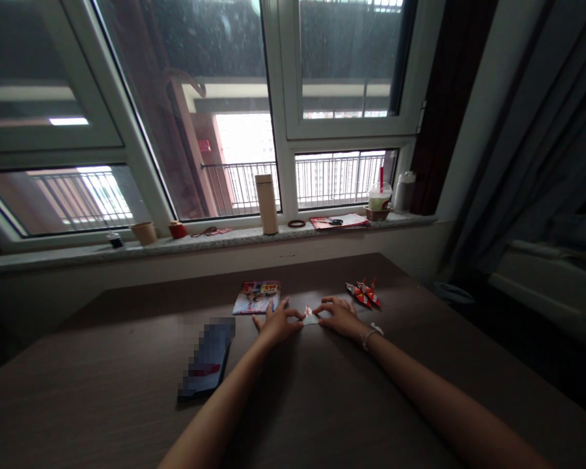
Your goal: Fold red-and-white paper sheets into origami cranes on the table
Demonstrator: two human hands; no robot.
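Both my hands rest on a dark wooden table point(127, 365) in front of a window. A small folded piece of paper point(310, 317) lies between them. My left hand point(277, 322) presses on its left side with fingers bent. My right hand point(340, 316), with a bracelet at the wrist, holds down its right side with fingertips. Two red folded paper figures point(364, 294) lie just right of my right hand. A colourful sheet stack point(256, 297) lies just beyond my left hand.
A dark flat object point(208, 358) lies left of my left arm. The windowsill point(78, 251) holds a tall beige flask point(267, 204), cups, a drink with a straw point(379, 195), papers and scissors. Curtains hang at the right.
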